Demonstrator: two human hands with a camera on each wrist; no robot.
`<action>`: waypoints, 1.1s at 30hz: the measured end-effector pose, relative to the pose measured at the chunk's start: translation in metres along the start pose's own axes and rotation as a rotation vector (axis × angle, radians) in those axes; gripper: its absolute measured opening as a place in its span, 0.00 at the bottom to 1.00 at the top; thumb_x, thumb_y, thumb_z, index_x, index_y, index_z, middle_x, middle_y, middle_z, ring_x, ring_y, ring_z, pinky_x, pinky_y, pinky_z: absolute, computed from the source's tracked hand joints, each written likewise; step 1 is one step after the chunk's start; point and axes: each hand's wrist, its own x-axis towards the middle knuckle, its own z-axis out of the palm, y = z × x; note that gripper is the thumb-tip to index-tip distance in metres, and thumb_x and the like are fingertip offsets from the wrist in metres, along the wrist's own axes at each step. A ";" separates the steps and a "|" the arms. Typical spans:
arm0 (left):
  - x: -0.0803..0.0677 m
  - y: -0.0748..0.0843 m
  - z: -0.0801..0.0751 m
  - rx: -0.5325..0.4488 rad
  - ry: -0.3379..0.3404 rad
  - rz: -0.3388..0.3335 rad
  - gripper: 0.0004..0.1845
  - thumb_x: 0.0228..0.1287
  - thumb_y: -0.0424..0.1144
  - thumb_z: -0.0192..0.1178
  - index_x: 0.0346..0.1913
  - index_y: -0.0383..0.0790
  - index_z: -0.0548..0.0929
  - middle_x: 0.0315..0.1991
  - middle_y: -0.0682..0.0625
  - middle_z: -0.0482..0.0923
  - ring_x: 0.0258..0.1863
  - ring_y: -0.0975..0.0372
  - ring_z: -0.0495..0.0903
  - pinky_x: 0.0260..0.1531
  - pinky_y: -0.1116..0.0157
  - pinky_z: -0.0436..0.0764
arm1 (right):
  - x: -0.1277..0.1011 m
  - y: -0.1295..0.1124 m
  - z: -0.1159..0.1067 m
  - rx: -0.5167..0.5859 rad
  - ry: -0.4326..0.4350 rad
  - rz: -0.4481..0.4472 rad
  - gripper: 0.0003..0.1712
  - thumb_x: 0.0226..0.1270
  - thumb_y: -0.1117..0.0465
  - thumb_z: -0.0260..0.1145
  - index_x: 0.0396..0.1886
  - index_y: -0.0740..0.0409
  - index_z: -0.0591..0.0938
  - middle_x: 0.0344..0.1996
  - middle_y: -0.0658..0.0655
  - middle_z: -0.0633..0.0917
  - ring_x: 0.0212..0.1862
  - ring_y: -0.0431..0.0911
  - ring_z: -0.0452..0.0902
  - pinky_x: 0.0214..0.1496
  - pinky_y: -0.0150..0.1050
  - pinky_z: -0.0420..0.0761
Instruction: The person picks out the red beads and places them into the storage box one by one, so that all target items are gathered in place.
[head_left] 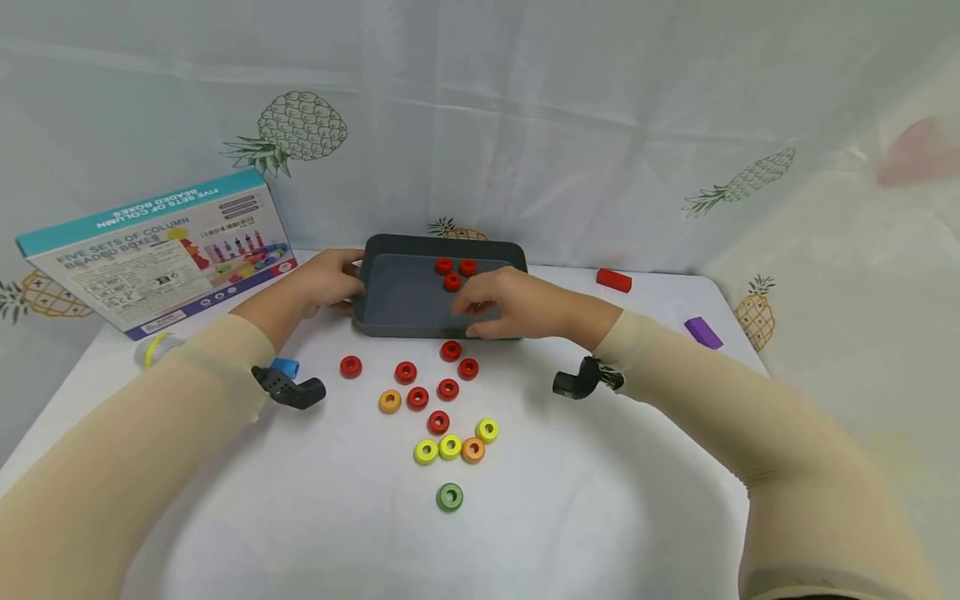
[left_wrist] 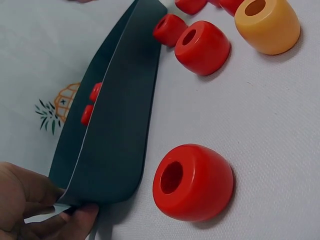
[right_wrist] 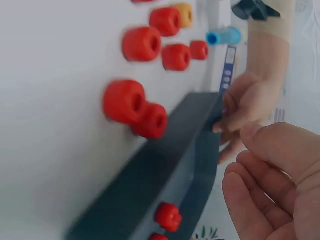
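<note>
A dark grey tray [head_left: 405, 331] stands at the back of the table with 3 red beads [head_left: 452, 283] inside it. My left hand [head_left: 327, 279] holds the tray's left end, and in the left wrist view its fingers [left_wrist: 82, 220] lie about the tray's edge. Over the tray's right part hovers my right hand [head_left: 517, 304], its fingers loosely bent and nothing between them in the right wrist view. In front of the tray lie several more red beads [head_left: 447, 389], orange beads [head_left: 389, 402], yellow beads [head_left: 426, 452] and a green bead [head_left: 450, 497].
A printed toy box [head_left: 165, 258] leans at the back left, beside a blue piece [head_left: 285, 367] and a grey and yellow object [head_left: 156, 350] partly behind the left sleeve. To the right lie a red block [head_left: 614, 280] and a purple block [head_left: 702, 332]. A pineapple-patterned cloth hangs behind.
</note>
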 end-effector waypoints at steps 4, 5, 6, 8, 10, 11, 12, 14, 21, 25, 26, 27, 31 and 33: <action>-0.001 -0.002 -0.002 0.002 0.005 0.002 0.43 0.70 0.31 0.56 0.82 0.45 0.49 0.70 0.33 0.65 0.56 0.44 0.76 0.54 0.53 0.84 | -0.010 -0.001 0.016 0.017 -0.008 -0.017 0.17 0.64 0.63 0.73 0.52 0.59 0.86 0.49 0.55 0.86 0.51 0.47 0.83 0.55 0.35 0.83; -0.001 -0.003 -0.003 0.003 0.006 0.003 0.43 0.70 0.31 0.56 0.82 0.45 0.49 0.70 0.33 0.64 0.56 0.44 0.76 0.53 0.53 0.84 | -0.010 -0.001 0.021 0.015 -0.017 -0.020 0.17 0.64 0.63 0.73 0.52 0.59 0.85 0.49 0.54 0.86 0.50 0.46 0.83 0.55 0.35 0.83; -0.001 -0.003 -0.004 0.003 0.007 0.002 0.43 0.69 0.31 0.56 0.82 0.44 0.48 0.70 0.33 0.64 0.56 0.44 0.75 0.53 0.54 0.84 | -0.011 0.000 0.027 0.012 -0.028 -0.022 0.17 0.64 0.62 0.73 0.53 0.58 0.85 0.49 0.54 0.86 0.50 0.46 0.82 0.55 0.35 0.83; -0.002 -0.005 -0.005 0.004 0.008 0.001 0.43 0.69 0.31 0.56 0.82 0.44 0.48 0.70 0.33 0.64 0.57 0.44 0.74 0.52 0.54 0.84 | -0.010 0.000 0.037 -0.002 -0.054 -0.028 0.18 0.65 0.61 0.72 0.54 0.58 0.85 0.50 0.54 0.86 0.50 0.46 0.81 0.55 0.35 0.82; -0.002 -0.007 -0.006 0.005 0.007 0.001 0.43 0.70 0.31 0.56 0.82 0.44 0.49 0.70 0.32 0.64 0.58 0.44 0.74 0.53 0.54 0.84 | -0.009 0.000 0.046 -0.021 -0.077 -0.029 0.18 0.65 0.61 0.72 0.55 0.57 0.85 0.50 0.53 0.85 0.51 0.46 0.80 0.55 0.36 0.82; -0.002 -0.007 -0.006 0.003 0.006 0.000 0.42 0.69 0.31 0.56 0.82 0.45 0.49 0.70 0.32 0.64 0.58 0.44 0.73 0.53 0.53 0.84 | -0.009 0.000 0.050 -0.026 -0.087 -0.029 0.18 0.66 0.61 0.72 0.55 0.57 0.85 0.50 0.53 0.85 0.51 0.45 0.80 0.55 0.37 0.82; -0.003 -0.007 -0.006 0.002 0.006 0.001 0.42 0.69 0.31 0.56 0.82 0.45 0.49 0.70 0.32 0.64 0.58 0.44 0.73 0.53 0.53 0.84 | -0.009 0.000 0.053 -0.036 -0.093 -0.026 0.18 0.66 0.61 0.71 0.55 0.56 0.85 0.50 0.52 0.85 0.50 0.45 0.79 0.54 0.37 0.82; -0.003 -0.008 -0.006 -0.004 0.006 0.001 0.42 0.69 0.31 0.56 0.82 0.45 0.49 0.71 0.33 0.64 0.58 0.44 0.73 0.54 0.53 0.84 | -0.009 -0.001 0.057 -0.054 -0.096 -0.026 0.17 0.66 0.62 0.71 0.55 0.55 0.86 0.49 0.51 0.85 0.50 0.44 0.79 0.54 0.37 0.82; -0.002 -0.005 -0.003 -0.012 0.006 -0.008 0.43 0.69 0.31 0.56 0.82 0.46 0.49 0.71 0.34 0.64 0.58 0.45 0.74 0.56 0.51 0.83 | -0.011 -0.002 0.062 -0.234 -0.087 -0.034 0.16 0.67 0.60 0.70 0.54 0.50 0.86 0.49 0.47 0.86 0.52 0.40 0.77 0.56 0.32 0.80; -0.002 -0.002 -0.001 -0.013 0.002 -0.001 0.43 0.69 0.31 0.56 0.82 0.46 0.49 0.70 0.34 0.65 0.57 0.45 0.75 0.56 0.52 0.83 | -0.013 -0.001 0.064 -0.318 -0.082 -0.026 0.16 0.67 0.59 0.70 0.53 0.49 0.87 0.50 0.46 0.86 0.54 0.39 0.77 0.58 0.32 0.79; -0.002 -0.002 -0.001 -0.014 0.002 0.003 0.43 0.69 0.31 0.56 0.82 0.45 0.50 0.70 0.34 0.65 0.57 0.45 0.75 0.55 0.52 0.83 | -0.014 0.000 0.064 -0.325 -0.086 -0.021 0.15 0.67 0.60 0.70 0.53 0.49 0.87 0.51 0.45 0.86 0.54 0.40 0.77 0.58 0.32 0.79; -0.002 -0.002 -0.001 -0.013 0.002 0.006 0.43 0.69 0.31 0.56 0.82 0.45 0.50 0.70 0.34 0.65 0.57 0.45 0.75 0.55 0.52 0.83 | -0.014 0.000 0.064 -0.333 -0.092 -0.018 0.15 0.67 0.60 0.70 0.53 0.49 0.87 0.51 0.45 0.85 0.54 0.40 0.77 0.58 0.32 0.79; 0.000 -0.002 -0.001 -0.014 0.001 0.004 0.43 0.69 0.31 0.56 0.82 0.46 0.50 0.70 0.34 0.65 0.57 0.45 0.75 0.55 0.52 0.83 | -0.014 0.000 0.065 -0.342 -0.116 -0.010 0.16 0.67 0.60 0.70 0.54 0.49 0.86 0.51 0.46 0.85 0.53 0.39 0.78 0.57 0.31 0.80; 0.000 -0.002 0.000 -0.016 0.000 0.001 0.43 0.69 0.31 0.56 0.82 0.46 0.49 0.70 0.34 0.65 0.57 0.45 0.75 0.56 0.52 0.83 | -0.014 0.000 0.066 -0.346 -0.120 -0.008 0.16 0.67 0.61 0.70 0.54 0.49 0.86 0.51 0.46 0.85 0.52 0.39 0.78 0.57 0.31 0.80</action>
